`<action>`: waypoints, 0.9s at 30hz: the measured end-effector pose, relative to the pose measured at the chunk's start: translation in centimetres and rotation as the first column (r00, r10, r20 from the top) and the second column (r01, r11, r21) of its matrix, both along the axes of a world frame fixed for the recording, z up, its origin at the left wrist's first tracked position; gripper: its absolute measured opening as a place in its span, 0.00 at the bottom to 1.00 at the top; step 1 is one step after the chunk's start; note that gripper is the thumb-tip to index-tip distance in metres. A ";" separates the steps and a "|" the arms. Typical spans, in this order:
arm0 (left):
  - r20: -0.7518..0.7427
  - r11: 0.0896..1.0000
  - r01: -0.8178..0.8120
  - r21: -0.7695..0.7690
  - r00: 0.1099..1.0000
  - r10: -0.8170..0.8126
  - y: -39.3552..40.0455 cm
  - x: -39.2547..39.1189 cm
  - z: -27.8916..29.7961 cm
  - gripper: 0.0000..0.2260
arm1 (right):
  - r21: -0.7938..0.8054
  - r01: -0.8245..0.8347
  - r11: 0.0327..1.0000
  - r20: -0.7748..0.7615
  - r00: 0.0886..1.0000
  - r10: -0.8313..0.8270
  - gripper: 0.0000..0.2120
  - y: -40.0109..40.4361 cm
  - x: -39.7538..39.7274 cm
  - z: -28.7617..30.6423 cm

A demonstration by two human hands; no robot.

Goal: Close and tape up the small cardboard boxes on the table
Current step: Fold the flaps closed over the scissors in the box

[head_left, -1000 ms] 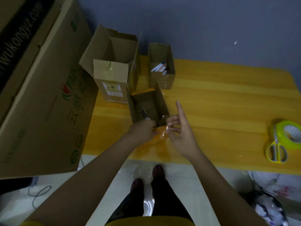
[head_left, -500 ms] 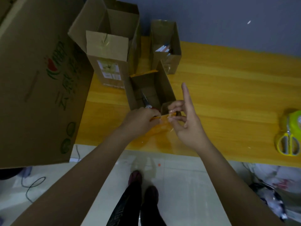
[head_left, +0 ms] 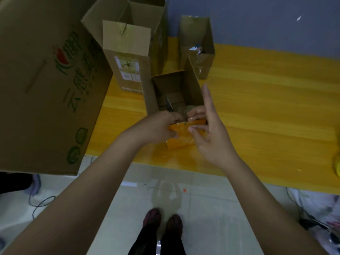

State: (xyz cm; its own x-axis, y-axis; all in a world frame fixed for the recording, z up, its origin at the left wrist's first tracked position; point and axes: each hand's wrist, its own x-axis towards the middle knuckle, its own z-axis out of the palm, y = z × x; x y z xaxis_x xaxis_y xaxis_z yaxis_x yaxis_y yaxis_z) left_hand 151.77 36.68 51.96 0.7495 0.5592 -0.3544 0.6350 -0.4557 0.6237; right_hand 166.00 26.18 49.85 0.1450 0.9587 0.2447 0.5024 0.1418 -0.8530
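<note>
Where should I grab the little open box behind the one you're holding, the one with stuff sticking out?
Take the small back box by its two long side walls, coming down from above. It stands upright with its top open, so the rims are free. Its left side sits close to the taller box, so reach in from the right, over the bare table.

We have one head view, looking steeply down, close over the tabletop's [head_left: 266, 100] near edge and floor [head_left: 211, 208].

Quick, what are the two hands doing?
Left hand: gripping the small box's near flap.
Right hand: pinching the same flap, index finger straight.
</note>
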 end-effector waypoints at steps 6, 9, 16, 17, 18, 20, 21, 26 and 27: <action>0.034 0.998 -0.033 -0.050 0.999 0.035 -0.1 -0.3 0.0 0.20 | 0.026 0.024 0.999 0.058 0.998 -0.025 0.49 0.2 -0.5 -0.9; 0.030 0.999 -0.001 -0.034 1.000 0.002 0.0 -0.3 0.0 0.20 | 0.035 0.040 0.999 0.107 0.993 -0.043 0.48 0.3 -0.4 -1.2; 0.037 0.998 -0.052 -0.034 0.998 0.053 -0.3 0.1 -0.4 0.13 | 0.053 0.056 0.997 0.206 0.976 -0.066 0.47 0.4 -0.5 -0.9; 0.056 0.996 -0.087 0.026 0.995 0.085 -0.5 0.3 -0.7 0.11 | 0.044 0.059 0.997 0.208 0.976 -0.067 0.48 0.4 -0.6 -0.9; 0.077 0.989 -0.118 0.087 0.991 0.112 -0.6 0.4 -0.9 0.10 | 0.035 0.057 0.998 0.219 0.974 -0.064 0.49 0.4 -0.7 -0.7; 0.093 0.974 -0.153 0.164 0.986 0.139 -0.9 0.5 -1.2 0.09 | 0.013 0.041 0.999 0.271 0.962 -0.043 0.50 0.5 -0.7 -0.2; 0.093 0.971 -0.158 0.179 0.985 0.143 -1.0 0.5 -1.3 0.09 | -0.002 0.028 1.000 0.297 0.955 -0.026 0.51 0.5 -0.6 0.2; 0.083 0.963 -0.142 0.230 0.989 0.126 -0.7 0.7 -1.7 0.09 | -0.014 0.024 1.000 0.461 0.887 -0.014 0.53 0.9 0.2 2.0; 0.077 0.962 -0.144 0.232 0.989 0.129 -0.5 0.7 -1.8 0.09 | 0.034 0.035 0.999 0.566 0.823 -0.048 0.54 0.9 0.5 2.0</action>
